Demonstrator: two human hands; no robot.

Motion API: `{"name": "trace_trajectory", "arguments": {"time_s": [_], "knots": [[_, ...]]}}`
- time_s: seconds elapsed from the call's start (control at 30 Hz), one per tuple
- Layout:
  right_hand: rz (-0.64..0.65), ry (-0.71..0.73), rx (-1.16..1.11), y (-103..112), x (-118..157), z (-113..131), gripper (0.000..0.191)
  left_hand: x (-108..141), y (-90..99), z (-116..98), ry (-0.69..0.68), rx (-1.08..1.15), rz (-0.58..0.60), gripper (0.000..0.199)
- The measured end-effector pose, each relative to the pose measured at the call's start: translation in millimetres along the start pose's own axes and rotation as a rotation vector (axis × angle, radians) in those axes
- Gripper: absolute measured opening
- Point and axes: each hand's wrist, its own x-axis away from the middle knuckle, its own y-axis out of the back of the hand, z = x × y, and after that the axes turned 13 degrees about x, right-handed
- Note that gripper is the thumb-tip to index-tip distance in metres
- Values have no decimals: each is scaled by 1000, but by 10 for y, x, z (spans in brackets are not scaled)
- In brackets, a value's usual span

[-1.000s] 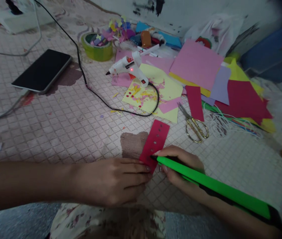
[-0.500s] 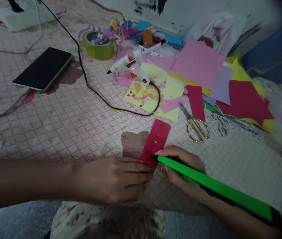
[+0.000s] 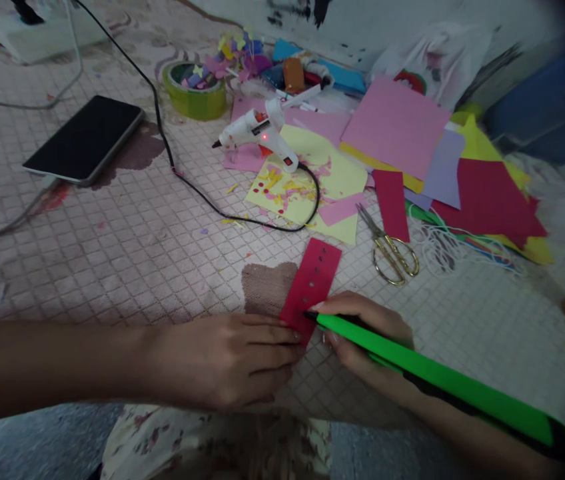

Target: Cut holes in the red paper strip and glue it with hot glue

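Observation:
A narrow red paper strip [image 3: 320, 267] lies slantwise on the cloth, with a row of small dark marks along it. Flat across its lower end rests my left hand [image 3: 237, 360], fingers stretched out and holding nothing. My right hand [image 3: 370, 333] is closed around a long green pen [image 3: 427, 367] with a black end. The pen's dark tip meets the strip just beyond my left fingers, in line with the marks. Part of the strip's near end is hidden under my left hand.
Gold-handled scissors [image 3: 395, 257] and white string [image 3: 447, 250] lie to the right. Beyond the strip, a white glue gun [image 3: 262, 133] with a lit red light rests on coloured papers, its black cord [image 3: 192, 190] looping leftward. A phone [image 3: 87, 140] and green tape roll [image 3: 195, 97] are farther left.
Almost nothing differs. Both hands and the pen keep their places on the strip, and the view has shifted very slightly.

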Motion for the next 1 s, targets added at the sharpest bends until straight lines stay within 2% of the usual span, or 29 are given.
{"name": "trace_trajectory", "arguments": {"time_s": [0.13, 0.43, 0.6, 1.0], "knots": [[-36, -34, 8, 27, -22, 53, 29, 4, 1, -7, 5, -7, 6, 29], [15, -53, -3, -4, 23, 6, 38, 16, -3, 11, -9, 5, 19, 27], [11, -38, 11, -12, 12, 15, 37, 28, -8, -2, 24, 34, 24, 26], [29, 42, 32, -37, 53, -80, 35, 10, 0, -9, 8, 3, 25, 27]]}}
